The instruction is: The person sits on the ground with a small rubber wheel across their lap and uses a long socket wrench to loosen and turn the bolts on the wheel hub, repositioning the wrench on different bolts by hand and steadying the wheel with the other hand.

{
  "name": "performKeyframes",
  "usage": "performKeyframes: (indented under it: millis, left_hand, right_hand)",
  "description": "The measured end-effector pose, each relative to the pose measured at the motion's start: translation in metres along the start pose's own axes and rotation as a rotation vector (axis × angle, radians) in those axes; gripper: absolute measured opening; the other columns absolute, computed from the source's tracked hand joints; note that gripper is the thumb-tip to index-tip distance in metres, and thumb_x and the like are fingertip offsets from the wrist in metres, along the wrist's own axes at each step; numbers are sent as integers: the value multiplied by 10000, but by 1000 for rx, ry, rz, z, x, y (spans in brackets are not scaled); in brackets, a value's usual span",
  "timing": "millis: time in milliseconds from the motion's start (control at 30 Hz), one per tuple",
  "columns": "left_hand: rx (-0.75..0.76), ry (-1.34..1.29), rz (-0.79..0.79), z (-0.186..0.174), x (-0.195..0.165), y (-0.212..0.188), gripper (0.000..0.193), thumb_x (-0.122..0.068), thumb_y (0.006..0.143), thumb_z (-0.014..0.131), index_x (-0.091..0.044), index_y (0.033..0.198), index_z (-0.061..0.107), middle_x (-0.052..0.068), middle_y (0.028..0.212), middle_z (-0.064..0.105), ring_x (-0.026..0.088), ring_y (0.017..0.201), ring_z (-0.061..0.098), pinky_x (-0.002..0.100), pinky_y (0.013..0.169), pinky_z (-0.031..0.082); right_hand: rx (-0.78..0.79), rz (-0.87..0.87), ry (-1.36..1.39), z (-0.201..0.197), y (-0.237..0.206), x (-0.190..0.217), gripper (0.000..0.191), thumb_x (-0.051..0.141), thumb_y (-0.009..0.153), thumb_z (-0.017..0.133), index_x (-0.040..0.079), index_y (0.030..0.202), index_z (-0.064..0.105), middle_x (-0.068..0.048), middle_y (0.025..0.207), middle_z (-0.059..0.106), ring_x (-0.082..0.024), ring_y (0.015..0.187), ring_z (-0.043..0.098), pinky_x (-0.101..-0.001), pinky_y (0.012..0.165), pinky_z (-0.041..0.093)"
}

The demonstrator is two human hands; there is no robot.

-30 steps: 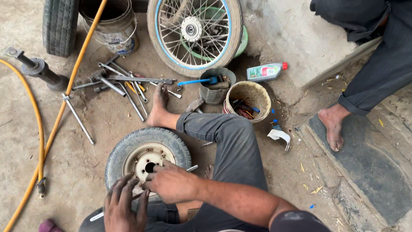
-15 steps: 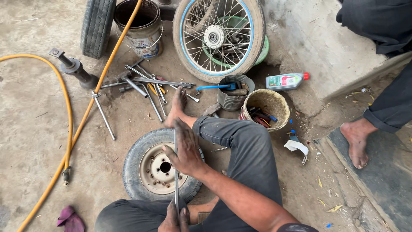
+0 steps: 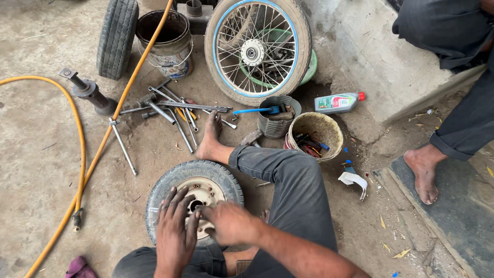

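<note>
Small wheel [image 3: 170, 188] lies flat between your legs; your left hand [image 3: 175, 234] rests spread on its rim, right hand [image 3: 229, 224] loosely curled at three o'clock, holding nothing visible.

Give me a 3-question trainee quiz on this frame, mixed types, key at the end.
1. True or false: both hands rest on the small wheel lying flat on the ground.
2. The plastic bottle lies: A) inside the round tub B) on the ground near the spoked wheel C) on the small wheel.
3. Fill in: the blue-handled tool sticks out of the ribbed metal ____.

Key
1. True: left hand and right hand both lie on its hub.
2. B, right of the spoked wheel.
3. can
</note>
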State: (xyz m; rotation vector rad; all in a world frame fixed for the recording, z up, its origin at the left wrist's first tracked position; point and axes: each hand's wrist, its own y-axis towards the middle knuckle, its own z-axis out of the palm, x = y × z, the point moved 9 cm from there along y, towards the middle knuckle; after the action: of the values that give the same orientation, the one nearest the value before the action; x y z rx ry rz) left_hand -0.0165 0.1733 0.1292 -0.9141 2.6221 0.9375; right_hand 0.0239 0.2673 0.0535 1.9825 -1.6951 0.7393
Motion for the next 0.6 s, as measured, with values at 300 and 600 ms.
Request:
performKeyframes:
  millis: [300, 600]
  left_hand:
    - [295, 245, -364, 34, 73, -53, 260, -365, 888, 678, -153, 1017, 756, 51, 950, 755, 305, 924, 694, 466, 917, 473]
    - [211, -184, -484, 115, 60, -166, 534, -154, 860, 681, -24, 1368, 582, 217, 652, 722, 373, 614, 745, 469, 564, 569]
  right_hand:
    - [-274, -288, -84, -12, -18, 30, 301, 325, 1016, 677, 24, 1021, 681, -140, 852, 687, -278, 787, 696, -417, 719, 554]
    - [-800, 215, 146, -67, 68, -110, 423, 302, 931, 720, 21, 1210, 571, -191, 1133, 659, -325, 1078, 627, -473, 949, 499]
